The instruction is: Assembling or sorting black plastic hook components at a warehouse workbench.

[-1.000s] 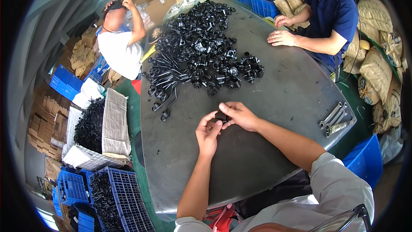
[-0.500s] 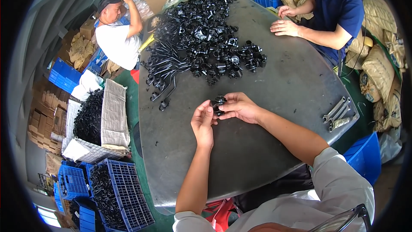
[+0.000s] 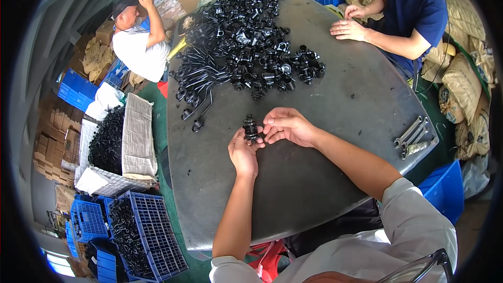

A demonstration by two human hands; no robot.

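A black metal clamp fitting (image 3: 251,129) stands nearly upright over the near middle of the table. My left hand (image 3: 244,155) holds it from below and the left, fingers closed about its lower part. Close on its right is my right hand (image 3: 291,127), with loosely bent fingers apart and nothing visible in them; its fingertips come right beside the fitting, and I cannot tell if they touch it. Beyond both hands lies a big heap of similar black fittings (image 3: 262,47), with bent black rods (image 3: 201,76) along its left side.
Several wrenches (image 3: 411,135) lie by the table's right edge (image 3: 427,149). A co-worker in dark blue (image 3: 414,15) rests hands on the far right side; another person in white (image 3: 137,50) is at the far left. Crates of black parts (image 3: 152,236) stand left on the floor.
The fitting has turned more upright and shifted slightly left, now in my left hand. My right hand has come off it, its fingers loosened.
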